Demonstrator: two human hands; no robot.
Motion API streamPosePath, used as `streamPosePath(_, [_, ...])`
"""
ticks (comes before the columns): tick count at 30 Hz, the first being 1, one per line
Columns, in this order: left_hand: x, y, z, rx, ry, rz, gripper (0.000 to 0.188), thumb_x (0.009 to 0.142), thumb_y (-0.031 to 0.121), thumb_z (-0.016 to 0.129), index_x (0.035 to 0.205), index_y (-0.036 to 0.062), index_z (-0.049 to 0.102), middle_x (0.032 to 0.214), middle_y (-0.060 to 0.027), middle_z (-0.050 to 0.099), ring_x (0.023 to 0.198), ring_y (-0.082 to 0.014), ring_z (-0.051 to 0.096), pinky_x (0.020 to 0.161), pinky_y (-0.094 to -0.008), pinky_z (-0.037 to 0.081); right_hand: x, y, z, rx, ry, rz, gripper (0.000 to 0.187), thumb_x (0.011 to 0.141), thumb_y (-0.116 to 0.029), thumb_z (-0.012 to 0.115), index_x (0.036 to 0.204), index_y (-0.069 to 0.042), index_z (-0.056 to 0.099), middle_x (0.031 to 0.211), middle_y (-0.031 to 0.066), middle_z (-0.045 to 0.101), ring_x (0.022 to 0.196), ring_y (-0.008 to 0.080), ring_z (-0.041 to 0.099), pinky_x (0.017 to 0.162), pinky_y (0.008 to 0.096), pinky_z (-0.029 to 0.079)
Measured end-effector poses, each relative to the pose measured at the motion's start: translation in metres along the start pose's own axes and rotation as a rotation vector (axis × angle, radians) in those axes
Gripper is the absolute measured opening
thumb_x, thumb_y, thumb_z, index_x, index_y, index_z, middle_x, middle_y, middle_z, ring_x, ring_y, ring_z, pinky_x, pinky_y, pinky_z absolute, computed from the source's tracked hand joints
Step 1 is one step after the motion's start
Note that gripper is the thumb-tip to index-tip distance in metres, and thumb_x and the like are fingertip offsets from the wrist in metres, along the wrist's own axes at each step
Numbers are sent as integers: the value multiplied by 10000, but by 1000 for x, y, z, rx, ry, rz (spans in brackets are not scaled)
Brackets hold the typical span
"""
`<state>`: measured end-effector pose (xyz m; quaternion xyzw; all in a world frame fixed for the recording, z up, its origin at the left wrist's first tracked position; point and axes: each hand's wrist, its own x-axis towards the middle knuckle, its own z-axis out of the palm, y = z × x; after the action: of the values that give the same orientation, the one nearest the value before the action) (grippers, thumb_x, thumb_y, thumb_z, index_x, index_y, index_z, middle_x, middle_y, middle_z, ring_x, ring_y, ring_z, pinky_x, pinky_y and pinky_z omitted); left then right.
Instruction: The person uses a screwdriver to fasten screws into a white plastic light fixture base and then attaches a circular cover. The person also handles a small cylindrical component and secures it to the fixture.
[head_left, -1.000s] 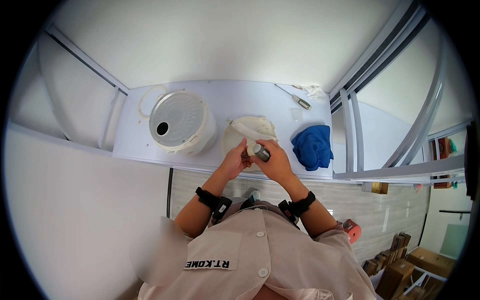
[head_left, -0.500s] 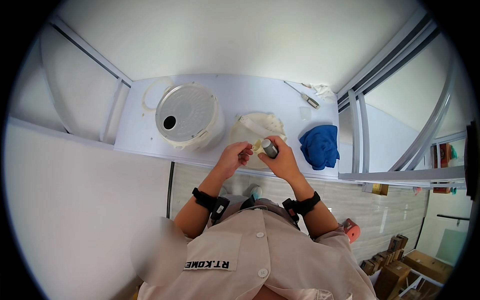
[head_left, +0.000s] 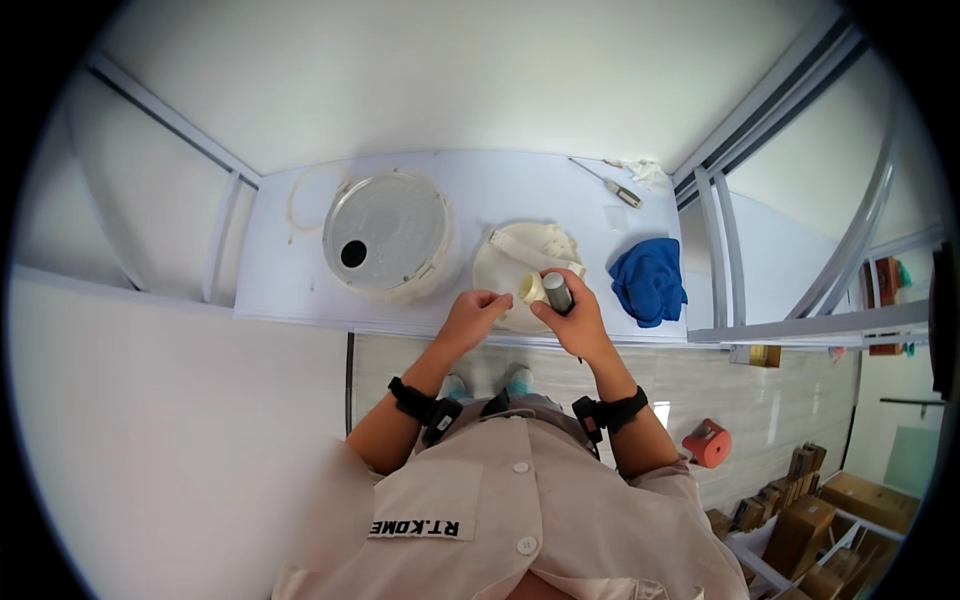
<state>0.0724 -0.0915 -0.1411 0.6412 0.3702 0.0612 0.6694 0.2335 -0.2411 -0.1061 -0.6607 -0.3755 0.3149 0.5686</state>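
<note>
My right hand (head_left: 579,318) is closed around a cream plastic fitting (head_left: 532,289) with a round open mouth and a grey cylinder (head_left: 558,293) beside it. Whether the two are one piece I cannot tell. Just left of the mouth, my left hand (head_left: 474,317) has its thumb and forefinger pinched together. Anything between those fingertips is too small to make out. Beneath both hands lies a round off-white plastic cover (head_left: 492,264), partly hidden by them and by the fitting.
Left on the white table (head_left: 285,262) stands a white drum with a grey lid (head_left: 397,212) and a black hole. Behind it lies a thin tube loop (head_left: 291,207). To the right are a crumpled blue cloth (head_left: 649,283), a screwdriver (head_left: 622,192), a small clear piece (head_left: 616,218) and white crumpled material (head_left: 646,172).
My right hand has turned the fitting, so its round mouth and the grey cylinder's end show more. The left hand has drawn its fingers together near the mouth. The whole view has shifted slightly.
</note>
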Motion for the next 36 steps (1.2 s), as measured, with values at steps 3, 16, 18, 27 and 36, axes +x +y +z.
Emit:
streamPosePath(3, [7, -9, 3, 4, 36, 53, 299, 975, 311, 741, 988, 27, 832, 698, 39, 609, 691, -63, 487, 591, -261, 367, -8, -6, -15, 87, -41, -2, 431, 905, -72, 815, 1299, -59, 640, 1110, 24, 703, 993, 137, 639, 866, 313, 537])
streamPosePath(16, [27, 16, 20, -848, -396, -441, 264, 1039, 178, 543, 1219, 22, 654, 861, -15, 617, 737, -136, 531, 585, -256, 421, -25, -8, -26, 513, 52, -12, 472, 946, -119, 809, 1354, -47, 582, 1078, -13, 668, 828, 48, 569, 677, 214, 470])
streamPosePath(18, [25, 20, 25, -836, -370, -452, 215, 999, 130, 553, 1151, 22, 658, 909, -42, 651, 762, -149, 554, 613, -264, 451, -23, -6, -24, 539, 66, -48, 476, 940, -125, 815, 1348, -51, 580, 1072, -14, 666, 820, 50, 570, 671, 218, 471])
streamPosePath(27, [16, 42, 27, -810, -467, -383, 180, 900, 97, 616, 1037, 23, 705, 843, -3, 595, 714, -132, 502, 624, -266, 410, -7, -20, -22, 639, 75, 50, 440, 958, -156, 796, 1327, -46, 583, 965, 3, 664, 751, 84, 594, 673, 238, 488])
streamPosePath(36, [12, 32, 50, 48, -372, 290, 229, 872, 241, 864, 902, 83, 701, 659, 87, 436, 620, -48, 372, 567, -274, 305, 5, -19, -9, 522, 42, 5, 412, 962, -139, 797, 1309, -38, 598, 1039, 36, 698, 853, 110, 664, 761, 273, 566])
